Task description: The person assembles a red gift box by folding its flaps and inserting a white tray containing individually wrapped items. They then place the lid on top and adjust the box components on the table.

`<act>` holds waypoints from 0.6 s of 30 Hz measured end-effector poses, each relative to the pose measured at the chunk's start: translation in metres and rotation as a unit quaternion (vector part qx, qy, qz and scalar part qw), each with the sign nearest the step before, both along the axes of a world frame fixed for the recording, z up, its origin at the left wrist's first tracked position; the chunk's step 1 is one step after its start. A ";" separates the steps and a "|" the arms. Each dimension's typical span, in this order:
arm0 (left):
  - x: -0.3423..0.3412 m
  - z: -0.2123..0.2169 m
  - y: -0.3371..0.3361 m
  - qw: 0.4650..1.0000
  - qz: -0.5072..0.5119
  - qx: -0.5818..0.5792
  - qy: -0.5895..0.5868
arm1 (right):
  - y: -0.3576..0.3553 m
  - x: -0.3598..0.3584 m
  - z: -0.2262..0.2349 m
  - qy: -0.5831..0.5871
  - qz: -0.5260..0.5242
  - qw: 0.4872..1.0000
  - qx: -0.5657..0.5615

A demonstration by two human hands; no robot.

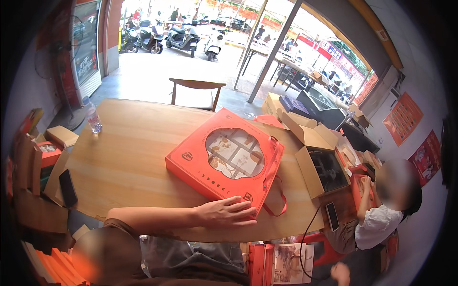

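One hand (224, 212), the left, lies flat and spread at the near corner of the flat orange gift box (224, 159), steadying it; its window faces up. Right hand unseen.

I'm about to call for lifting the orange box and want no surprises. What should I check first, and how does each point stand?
1. Orange gift box lies flat on the table: ok.
2. Hand rests open on its near corner, not gripping: not ok.
3. Whose hand it is: cannot tell.
4. Ribbon handle lies loose and may snag: not ok.
5. Open carton sits close beside the box: not ok.
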State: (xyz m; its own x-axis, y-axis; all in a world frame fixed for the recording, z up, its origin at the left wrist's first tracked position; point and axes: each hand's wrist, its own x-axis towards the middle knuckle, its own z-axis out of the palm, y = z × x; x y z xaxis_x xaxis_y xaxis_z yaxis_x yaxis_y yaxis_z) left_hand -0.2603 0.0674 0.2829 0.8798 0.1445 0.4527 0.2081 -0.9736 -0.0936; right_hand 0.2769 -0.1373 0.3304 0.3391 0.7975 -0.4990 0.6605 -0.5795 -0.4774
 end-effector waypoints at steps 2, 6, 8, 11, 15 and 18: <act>-0.006 0.035 -0.013 0.997 -0.033 -0.061 -0.020 | -0.044 -0.047 -0.025 0.062 0.084 0.969 -0.223; 0.004 0.034 -0.016 0.984 -0.037 -0.041 -0.172 | -0.052 -0.173 -0.047 0.196 0.321 0.855 -0.357; 0.012 0.027 -0.017 0.985 -0.017 -0.037 -0.165 | -0.016 -0.222 -0.043 0.222 0.384 0.844 -0.302; 0.022 0.018 -0.023 0.991 0.033 0.018 -0.132 | 0.052 -0.285 -0.031 0.262 0.459 0.829 -0.184; 0.046 -0.028 -0.012 0.980 0.116 0.139 -0.083 | 0.098 -0.358 0.025 0.226 0.587 0.690 0.359; 0.019 -0.025 -0.009 0.982 0.137 0.120 -0.043 | 0.148 -0.397 0.084 0.240 0.609 0.530 0.539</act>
State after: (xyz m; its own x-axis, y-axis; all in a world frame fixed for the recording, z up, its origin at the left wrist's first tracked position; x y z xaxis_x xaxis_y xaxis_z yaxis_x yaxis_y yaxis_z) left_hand -0.2416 0.0581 0.2584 0.7801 0.2495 0.5737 0.4758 -0.8321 -0.2851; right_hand -0.1198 0.0106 0.4143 -0.7141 0.1875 0.6744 -0.1175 0.9177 -0.3795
